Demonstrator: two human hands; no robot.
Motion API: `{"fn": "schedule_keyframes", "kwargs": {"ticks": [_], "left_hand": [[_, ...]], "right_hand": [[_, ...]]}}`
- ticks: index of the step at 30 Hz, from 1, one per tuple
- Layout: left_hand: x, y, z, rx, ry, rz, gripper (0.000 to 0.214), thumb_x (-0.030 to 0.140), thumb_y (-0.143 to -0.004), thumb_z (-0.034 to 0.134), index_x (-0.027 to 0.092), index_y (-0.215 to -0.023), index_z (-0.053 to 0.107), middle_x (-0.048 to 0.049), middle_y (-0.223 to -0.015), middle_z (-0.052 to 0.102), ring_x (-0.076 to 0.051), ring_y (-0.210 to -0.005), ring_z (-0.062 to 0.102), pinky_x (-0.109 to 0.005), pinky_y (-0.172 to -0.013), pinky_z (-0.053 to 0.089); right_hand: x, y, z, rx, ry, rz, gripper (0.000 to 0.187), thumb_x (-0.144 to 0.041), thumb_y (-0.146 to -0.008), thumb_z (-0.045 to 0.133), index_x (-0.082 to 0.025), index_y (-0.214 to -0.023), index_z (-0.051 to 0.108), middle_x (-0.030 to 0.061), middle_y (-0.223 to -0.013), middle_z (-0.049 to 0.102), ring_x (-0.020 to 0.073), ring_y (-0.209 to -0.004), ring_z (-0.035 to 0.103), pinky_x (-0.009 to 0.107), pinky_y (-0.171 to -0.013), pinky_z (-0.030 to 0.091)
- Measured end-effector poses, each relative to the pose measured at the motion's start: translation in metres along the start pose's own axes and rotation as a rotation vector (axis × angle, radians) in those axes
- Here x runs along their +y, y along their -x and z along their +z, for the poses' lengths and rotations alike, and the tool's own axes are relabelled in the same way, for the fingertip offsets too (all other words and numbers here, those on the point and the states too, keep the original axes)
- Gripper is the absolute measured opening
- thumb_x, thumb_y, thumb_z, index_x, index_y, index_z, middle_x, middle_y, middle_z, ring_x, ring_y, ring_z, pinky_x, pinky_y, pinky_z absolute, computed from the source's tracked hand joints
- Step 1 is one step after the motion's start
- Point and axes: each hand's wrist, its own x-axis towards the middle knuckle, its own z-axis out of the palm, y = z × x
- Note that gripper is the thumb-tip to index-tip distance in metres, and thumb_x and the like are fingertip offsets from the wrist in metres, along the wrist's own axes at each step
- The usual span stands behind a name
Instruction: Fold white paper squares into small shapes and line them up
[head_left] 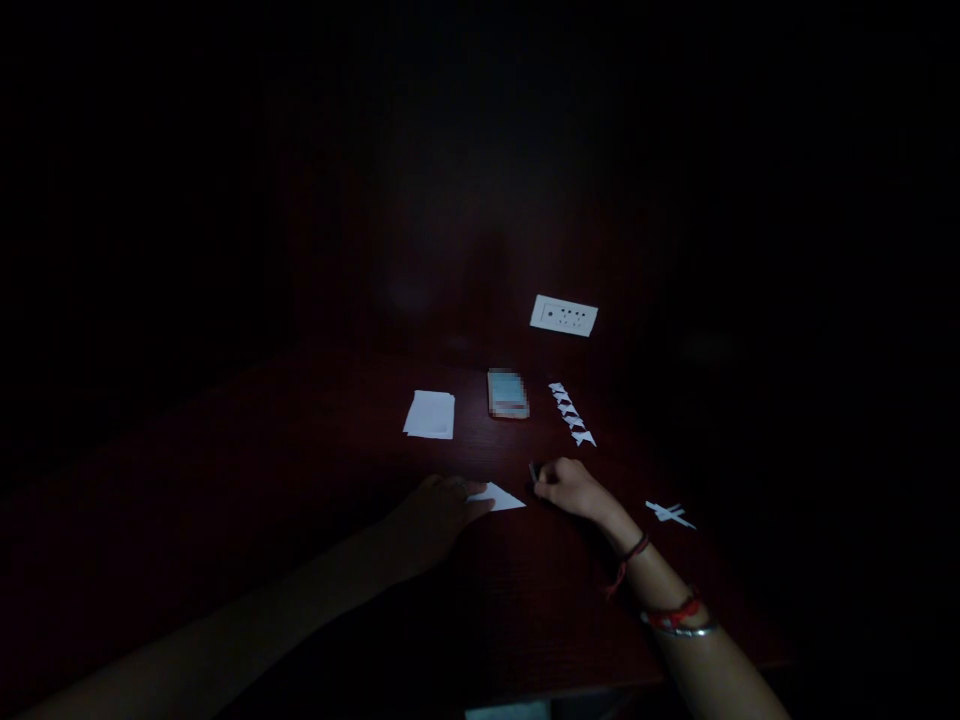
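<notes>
My left hand [444,510] rests on the table, its thumb and fingers closed on a white piece of paper [501,497] folded to a triangular point. My right hand [572,487] is closed just to the right of that paper, apart from it. Between its fingertips is a short, thin, dark-grey thing [533,471]; the dim light hides its exact kind. Beyond my left hand lies a stack of white paper sheets [430,415]. Past my right hand runs a row of small folded white paper pieces [571,412].
A phone [508,394] with a lit, blurred screen lies at the back of the dark red table [480,590]. Thin white paper strips [670,514] lie crossed right of my right forearm. A white socket panel [564,315] is on the wall behind. The surroundings are very dark.
</notes>
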Motion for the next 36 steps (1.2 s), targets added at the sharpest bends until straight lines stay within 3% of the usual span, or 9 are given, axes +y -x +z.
{"fn": "schedule_keyframes", "kwargs": {"ticks": [4, 7, 14, 18, 22, 25, 28, 32, 36], "left_hand": [[-0.003, -0.001, 0.0, 0.036, 0.005, 0.005, 0.052, 0.003, -0.073, 0.037, 0.024, -0.121, 0.034, -0.0042, -0.128, 0.032, -0.021, -0.111, 0.036, -0.039, -0.088, 0.03], [-0.003, -0.007, -0.002, 0.098, 0.023, 0.004, 0.061, -0.002, -0.069, 0.036, 0.02, -0.125, 0.027, -0.0056, -0.132, 0.023, -0.02, -0.113, 0.032, -0.036, -0.09, 0.03], [0.017, -0.027, -0.011, 0.219, 0.065, 0.025, 0.05, 0.001, -0.076, 0.034, 0.019, -0.122, 0.03, -0.0067, -0.134, 0.018, -0.021, -0.118, 0.025, -0.039, -0.094, 0.026], [0.045, -0.06, -0.004, 0.19, 0.074, 0.131, 0.039, 0.008, -0.08, 0.035, 0.019, -0.118, 0.036, -0.0064, -0.131, 0.026, -0.02, -0.117, 0.027, -0.039, -0.095, 0.025], [0.08, -0.116, 0.01, 0.194, 0.07, 0.193, 0.031, 0.014, -0.083, 0.035, 0.019, -0.113, 0.042, -0.005, -0.127, 0.033, -0.019, -0.117, 0.028, -0.037, -0.095, 0.023], [0.1, -0.156, 0.022, 0.22, 0.06, 0.16, 0.029, 0.016, -0.084, 0.034, 0.017, -0.111, 0.045, -0.0062, -0.125, 0.035, -0.02, -0.117, 0.028, -0.036, -0.094, 0.024], [0.114, -0.183, 0.032, 0.2, 0.046, 0.171, 0.027, 0.018, -0.084, 0.035, 0.016, -0.107, 0.048, -0.0073, -0.12, 0.041, -0.02, -0.114, 0.032, -0.035, -0.091, 0.026], [0.124, -0.196, 0.04, 0.182, 0.034, 0.188, 0.024, 0.019, -0.083, 0.037, 0.017, -0.103, 0.05, -0.0069, -0.116, 0.044, -0.02, -0.112, 0.035, -0.034, -0.091, 0.026], [0.116, -0.185, 0.035, 0.183, 0.029, 0.173, 0.024, 0.019, -0.084, 0.037, 0.017, -0.104, 0.05, -0.0062, -0.115, 0.046, -0.02, -0.112, 0.035, -0.035, -0.091, 0.024]], "right_hand": [[0.008, 0.002, -0.013, 0.045, 0.015, 0.027, 0.014, -0.019, -0.067, 0.049, -0.013, -0.067, 0.061, 0.0016, -0.062, 0.059, 0.0082, -0.057, 0.05, 0.015, -0.051, 0.033], [0.023, 0.003, -0.029, 0.154, 0.052, 0.125, 0.013, -0.018, -0.067, 0.051, -0.014, -0.072, 0.062, 0.0038, -0.071, 0.061, 0.0109, -0.065, 0.053, 0.017, -0.053, 0.033], [0.064, 0.023, -0.066, 0.105, 0.067, 0.271, 0.014, -0.017, -0.066, 0.054, -0.013, -0.074, 0.065, 0.0064, -0.072, 0.063, 0.0127, -0.066, 0.056, 0.017, -0.052, 0.034], [0.09, 0.04, -0.083, 0.033, 0.052, 0.343, 0.014, -0.015, -0.064, 0.055, -0.015, -0.073, 0.066, 0.0046, -0.07, 0.063, 0.0103, -0.06, 0.057, 0.015, -0.049, 0.035], [0.124, 0.056, -0.095, -0.04, 0.072, 0.502, 0.009, -0.011, -0.056, 0.059, -0.013, -0.061, 0.066, 0.0058, -0.059, 0.062, 0.0114, -0.053, 0.056, 0.017, -0.044, 0.035], [0.15, 0.065, -0.099, -0.069, 0.082, 0.613, 0.006, -0.008, -0.049, 0.063, -0.011, -0.054, 0.065, 0.0058, -0.053, 0.061, 0.013, -0.053, 0.056, 0.017, -0.043, 0.036], [0.167, 0.073, -0.1, -0.068, 0.061, 0.676, 0.009, -0.007, -0.051, 0.062, -0.012, -0.057, 0.066, 0.0053, -0.053, 0.061, 0.0127, -0.053, 0.057, 0.017, -0.043, 0.037], [0.176, 0.079, -0.101, -0.049, 0.037, 0.694, 0.012, -0.007, -0.056, 0.059, -0.012, -0.063, 0.066, 0.0055, -0.059, 0.063, 0.0123, -0.054, 0.058, 0.017, -0.043, 0.039], [0.174, 0.074, -0.104, 0.01, 0.078, 0.673, 0.009, -0.011, -0.057, 0.061, -0.012, -0.064, 0.066, 0.0081, -0.065, 0.064, 0.0142, -0.058, 0.059, 0.018, -0.045, 0.039]]}}
